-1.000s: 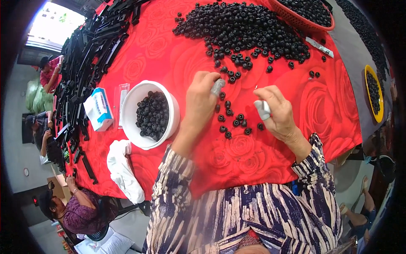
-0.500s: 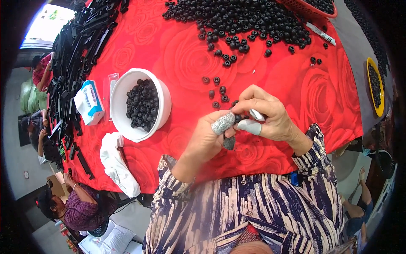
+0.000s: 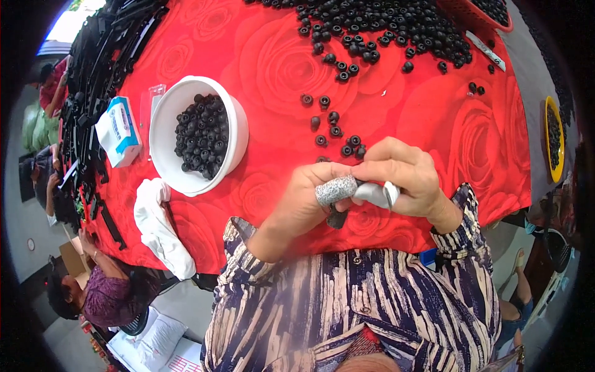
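Observation:
My left hand and my right hand meet above the near part of the red cloth, fingers pinched together. What they pinch between them is hidden by the fingers. A speckled grey wrap covers my left thumb, and a dark grey piece shows below it. Pale grey covers sit on fingers of my right hand. Several small round black parts with holes lie just beyond my fingertips. To the left stands a white bowl partly filled with such black parts.
A large heap of black parts covers the far side, beside a red basket. On the left lie a white cloth, a tissue pack and piled black strips. A yellow dish stands far right. Other people sit at the left.
My hands have drawn closer together, and the black part seen between them is now covered by fingers. The whole view has shifted slightly, with the bowl and cloth lying further left.

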{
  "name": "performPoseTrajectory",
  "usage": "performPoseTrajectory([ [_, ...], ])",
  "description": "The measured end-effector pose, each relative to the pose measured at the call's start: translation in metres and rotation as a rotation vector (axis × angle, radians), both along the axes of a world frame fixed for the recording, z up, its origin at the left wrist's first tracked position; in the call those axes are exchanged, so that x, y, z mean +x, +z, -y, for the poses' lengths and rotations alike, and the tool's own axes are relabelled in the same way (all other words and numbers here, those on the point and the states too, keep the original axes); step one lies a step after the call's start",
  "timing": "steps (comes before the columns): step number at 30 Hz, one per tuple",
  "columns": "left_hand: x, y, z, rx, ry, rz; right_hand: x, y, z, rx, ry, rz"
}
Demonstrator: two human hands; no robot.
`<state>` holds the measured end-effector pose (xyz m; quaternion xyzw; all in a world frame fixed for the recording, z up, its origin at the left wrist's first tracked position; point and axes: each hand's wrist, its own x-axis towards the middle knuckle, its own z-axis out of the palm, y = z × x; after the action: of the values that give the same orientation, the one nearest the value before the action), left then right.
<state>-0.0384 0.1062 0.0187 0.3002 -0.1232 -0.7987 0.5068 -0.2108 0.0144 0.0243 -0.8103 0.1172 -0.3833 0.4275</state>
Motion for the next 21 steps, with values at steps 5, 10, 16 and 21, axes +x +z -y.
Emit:
performPoseTrajectory([
  [5,0.001,0.000,-0.006,-0.030,-0.007,0.042,0.001,0.003,-0.006,-0.237,-0.081,0.029],
  [10,-0.003,0.000,-0.009,-0.045,0.040,0.000,0.001,0.009,-0.005,-0.360,-0.110,0.040],
  [16,-0.007,0.002,-0.011,-0.077,0.086,0.128,-0.003,0.009,-0.002,-0.465,-0.075,0.021],
  [21,-0.006,0.003,-0.011,-0.092,0.072,0.240,-0.005,0.005,-0.002,-0.469,-0.066,0.003],
])
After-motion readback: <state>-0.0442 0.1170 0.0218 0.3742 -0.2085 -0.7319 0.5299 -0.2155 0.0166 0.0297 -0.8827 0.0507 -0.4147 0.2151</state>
